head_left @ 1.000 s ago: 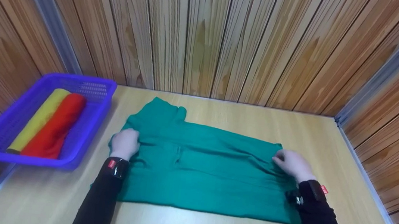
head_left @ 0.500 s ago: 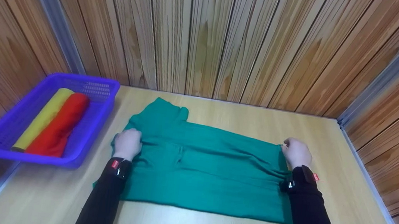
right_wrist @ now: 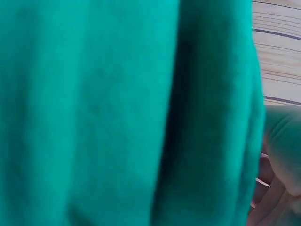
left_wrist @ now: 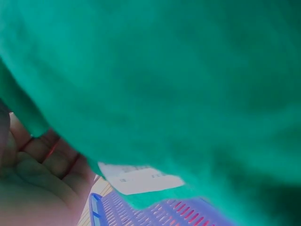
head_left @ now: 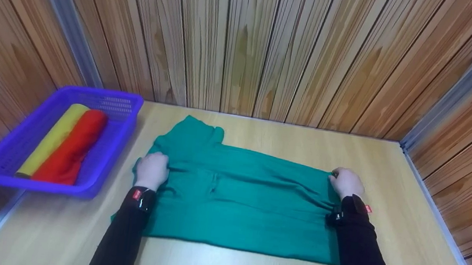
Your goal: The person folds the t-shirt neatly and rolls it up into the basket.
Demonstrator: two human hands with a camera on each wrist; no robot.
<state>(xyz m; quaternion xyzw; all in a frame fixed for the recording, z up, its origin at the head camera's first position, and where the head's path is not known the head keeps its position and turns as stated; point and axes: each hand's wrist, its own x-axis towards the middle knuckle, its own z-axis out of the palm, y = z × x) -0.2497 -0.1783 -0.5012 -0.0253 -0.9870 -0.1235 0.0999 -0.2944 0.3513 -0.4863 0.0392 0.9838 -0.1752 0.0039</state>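
A green T-shirt (head_left: 249,209) lies sideways on the table, its short sleeve at the far left and its hem towards the right. My left hand (head_left: 152,170) grips it at the collar end; in the left wrist view, curled fingers (left_wrist: 59,155) hold the cloth near a white label (left_wrist: 141,179). At the far corner of the hem, my right hand (head_left: 347,183) pinches the fabric between thumb and fingers. The green cloth fills most of the right wrist view, with part of the hand (right_wrist: 282,155) at the right edge; the fingertips are mostly hidden there.
A purple plastic basket (head_left: 112,149) stands on the left of the table, holding a rolled yellow cloth (head_left: 55,138) and a rolled red cloth (head_left: 72,149). Wood-panelled walls (head_left: 249,54) enclose the table (head_left: 288,140) at the back and both sides.
My right hand has moved from above the right part of the T-shirt to its far hem corner and taken hold there. The left hand has stayed at the collar end.
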